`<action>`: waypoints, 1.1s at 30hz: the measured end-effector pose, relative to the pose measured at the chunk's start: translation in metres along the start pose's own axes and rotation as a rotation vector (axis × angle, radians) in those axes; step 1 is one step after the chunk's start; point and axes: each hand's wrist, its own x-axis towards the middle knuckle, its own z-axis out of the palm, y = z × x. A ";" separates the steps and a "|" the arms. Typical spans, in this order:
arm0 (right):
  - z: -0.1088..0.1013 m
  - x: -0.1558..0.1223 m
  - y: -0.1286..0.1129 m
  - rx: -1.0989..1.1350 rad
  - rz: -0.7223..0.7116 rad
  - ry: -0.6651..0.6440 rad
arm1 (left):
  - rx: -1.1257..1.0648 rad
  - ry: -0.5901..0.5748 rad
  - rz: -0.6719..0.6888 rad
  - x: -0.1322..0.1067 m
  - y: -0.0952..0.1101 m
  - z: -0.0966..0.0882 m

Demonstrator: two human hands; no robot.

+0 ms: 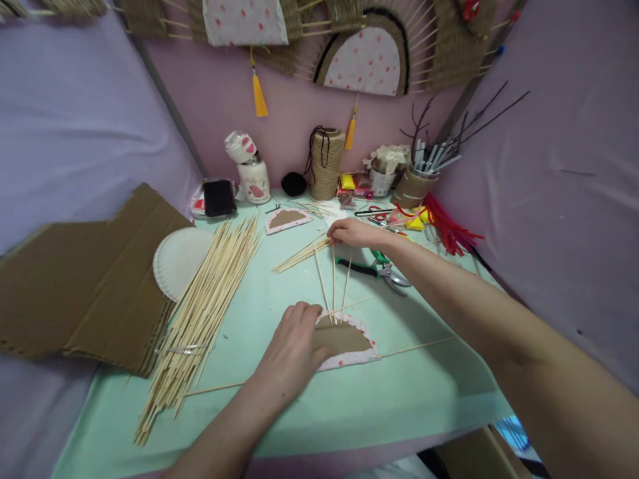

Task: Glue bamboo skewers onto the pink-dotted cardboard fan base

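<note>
My left hand [294, 346] lies flat on a half-round cardboard piece [344, 339] with a white spotted fabric border, in the middle of the mint green table [349, 399]. Several thin bamboo sticks [333, 283] fan out from the piece's curved edge. My right hand [352, 233] reaches forward and pinches the end of a small bundle of bamboo sticks [299, 256] that lies on the table beyond the piece. One long stick [414, 347] runs out sideways from under the piece.
A big pile of bamboo sticks [200, 313] lies left, beside a white paper plate [177, 259] and folded cardboard [84, 286]. Green-handled pliers [379, 269] lie right of the fan. At the back stand a twine spool [327, 163], jars, a phone [218, 197], red pipe cleaners [449, 229] and another half-round piece [287, 218].
</note>
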 end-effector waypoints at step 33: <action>-0.024 -0.065 0.024 0.010 0.040 0.234 | 0.013 0.081 0.043 0.001 -0.004 0.003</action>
